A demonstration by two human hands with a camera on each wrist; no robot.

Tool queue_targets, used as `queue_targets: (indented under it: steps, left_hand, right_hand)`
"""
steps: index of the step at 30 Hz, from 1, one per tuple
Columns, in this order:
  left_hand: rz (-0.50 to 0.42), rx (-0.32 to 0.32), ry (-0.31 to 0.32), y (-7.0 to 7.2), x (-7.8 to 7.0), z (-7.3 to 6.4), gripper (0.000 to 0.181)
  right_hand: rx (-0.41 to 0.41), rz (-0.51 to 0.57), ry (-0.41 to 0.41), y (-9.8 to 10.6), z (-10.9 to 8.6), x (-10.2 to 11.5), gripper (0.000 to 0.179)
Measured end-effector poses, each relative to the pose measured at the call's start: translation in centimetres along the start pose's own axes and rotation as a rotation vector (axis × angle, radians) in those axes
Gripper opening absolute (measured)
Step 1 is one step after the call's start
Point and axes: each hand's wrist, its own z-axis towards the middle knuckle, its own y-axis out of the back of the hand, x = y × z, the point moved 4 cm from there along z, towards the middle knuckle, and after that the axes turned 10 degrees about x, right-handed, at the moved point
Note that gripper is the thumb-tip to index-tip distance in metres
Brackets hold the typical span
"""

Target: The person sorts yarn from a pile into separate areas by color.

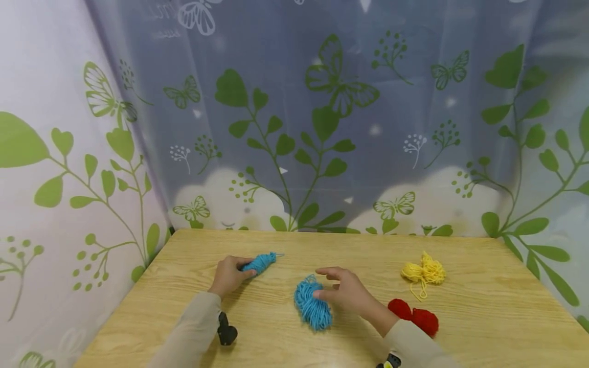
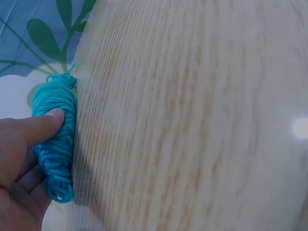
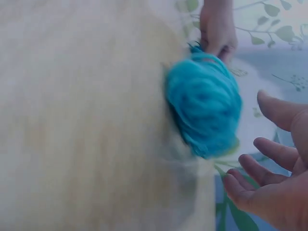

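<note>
My left hand grips a wound blue yarn skein at the table's left. In the left wrist view its thumb lies across the yarn, with the other fingers partly hidden behind it. A looser, looped blue yarn bundle lies on the table near the middle. Beside that bundle is my right hand, its fingers spread and apart from each other. The right wrist view shows a gap between this hand and the slightly blurred bundle.
Right of the hands, a yellow yarn bundle tied at its middle lies on the wooden table. Nearer, a red yarn bundle sits close to the right forearm. A leaf-and-butterfly patterned curtain stands behind the table.
</note>
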Motion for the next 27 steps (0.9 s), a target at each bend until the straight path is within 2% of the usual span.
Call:
queue_targets:
  steps: [4,8,16,20,27]
  left_hand:
    - [-0.005,0.001,0.000,-0.1,-0.1,0.1,0.028]
    - [-0.008,0.002,0.008,0.0,-0.2,0.1,0.028]
    - [-0.006,0.000,0.028,0.1,-0.1,0.0,0.028]
    - [-0.002,0.003,0.022,0.0,0.0,0.0,0.028]
    - [-0.006,0.003,0.015,0.0,-0.1,-0.2,0.029]
  right_hand:
    - [0.056,0.004,0.002,-1.5,0.4,-0.2,0.057]
    - [0.081,-0.021,0.016,-2.2,0.6,-0.5,0.052]
    - [0.075,-0.130,0.037,-2.5,0.9,-1.0,0.045]
    - [0.066,-0.119,0.002,-2.7,1.1,-1.3,0.041]
    - [0.074,-0.124,0.005,-2.9,1.0,-1.4,0.040]
